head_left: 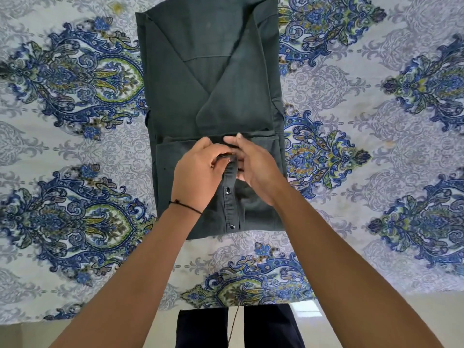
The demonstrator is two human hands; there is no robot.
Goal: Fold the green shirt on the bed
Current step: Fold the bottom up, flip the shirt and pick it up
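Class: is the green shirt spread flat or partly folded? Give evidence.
Partly folded. The green shirt forms a narrow rectangle, its side panels crossing over the middle and its near end doubled up.

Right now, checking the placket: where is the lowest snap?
Head view, centre: the lowest snap sits on the green shirt by its near edge, just below the second snap.

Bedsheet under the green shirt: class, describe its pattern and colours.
Pale bedsheet with repeating blue-and-green paisley-like medallions and grey scrollwork; head view shows it best.
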